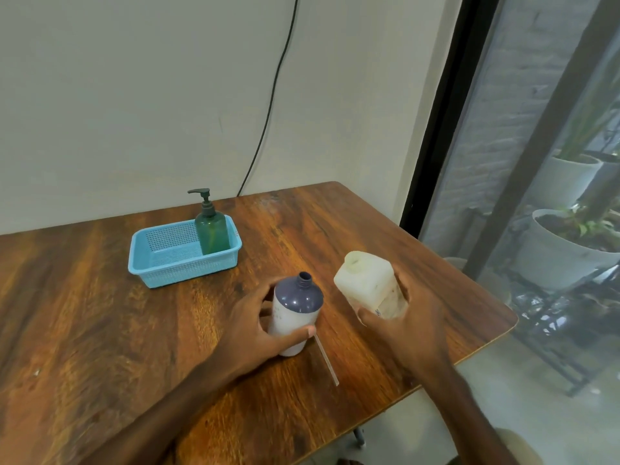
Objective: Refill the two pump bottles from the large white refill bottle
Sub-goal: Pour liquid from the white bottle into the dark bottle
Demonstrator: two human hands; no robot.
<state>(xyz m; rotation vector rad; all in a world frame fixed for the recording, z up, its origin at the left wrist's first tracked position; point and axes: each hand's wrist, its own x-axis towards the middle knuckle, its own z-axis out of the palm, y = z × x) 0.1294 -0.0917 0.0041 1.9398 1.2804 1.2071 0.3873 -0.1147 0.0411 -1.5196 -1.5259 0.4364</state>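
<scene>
Your left hand (258, 325) grips the blue bottle (295, 313) at the middle of the table (100, 297). The bottle stands upright, long axis vertical, and its bare, open neck points up and slightly away from you. The pump is off. Your thumb crosses the near side low on the white body, and your fingers curl round the far left side.

Your right hand (411, 330) grasps the refill (365, 283) just right of the blue bottle, with a gap of wood between the two. The refill tilts, its top end up, away from you and a touch left, its base buried in your palm. Your thumb lies along its near lower edge, the fingers wrapped behind. Whether its top is capped or open, I cannot tell, nor whether its base touches the wood.

A thin white tube (327, 362) lies flat on the table, running from behind the blue bottle's base toward you and to the right.

The table's right edge slants close behind your right hand, and the rounded corner sits just beyond your knuckles. Bare wood stretches on your left, and more lies between the bottles and the basket (151, 260). That basket sits near the wall, well apart from both hands. The green bottle (212, 231) stands upright in its right end, pump on, spout pointing left.

Both forearms come in from the bottom, angled toward each other.
</scene>
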